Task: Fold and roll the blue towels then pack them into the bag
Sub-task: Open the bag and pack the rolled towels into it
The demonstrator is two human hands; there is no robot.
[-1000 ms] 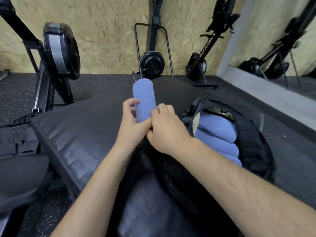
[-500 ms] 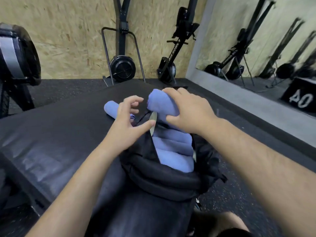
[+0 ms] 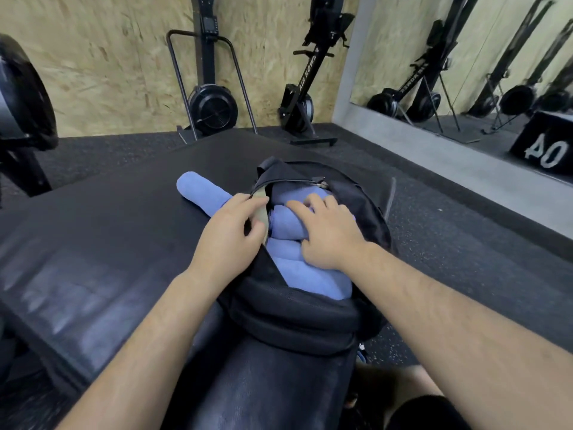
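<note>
Pressing down: right hand (image 3: pixel 328 234) lies on the top towel roll (image 3: pixel 286 225) inside the bag (image 3: pixel 294 318). Grip spread, fingers laid across the roll. Left hand (image 3: pixel 231 234), centre frame, has its grip pinching the bag's zip edge, holding the mouth apart. Further rolls (image 3: pixel 310 279) show above and below the pressed one, packed side by side and touching. One spare roll (image 3: pixel 201 189) lies outside on the worktop (image 3: pixel 108 228), just up-left of the bag, its near end hidden behind the left hand.

Handling, judged: terry cloth, so light, soft and compressible; nothing fragile. Not slippery, but a roll will likely loosen if lifted by one end or by its outer flap. Best hold is around the middle, palm over the loose edge. Bag fabric is limp, so the mouth wants one hand to keep it wide. Space near the zip looks tight for the spare roll.

Writing: "AIR ROWER" in white along the upright rowing machine (image 3: pixel 305 88), upper centre. Same lettering appears reversed in the mirror (image 3: pixel 403 41), upper right. Black box (image 3: pixel 545 144) in the mirror reads "40", reversed. No label legible on bag or towels.
</note>
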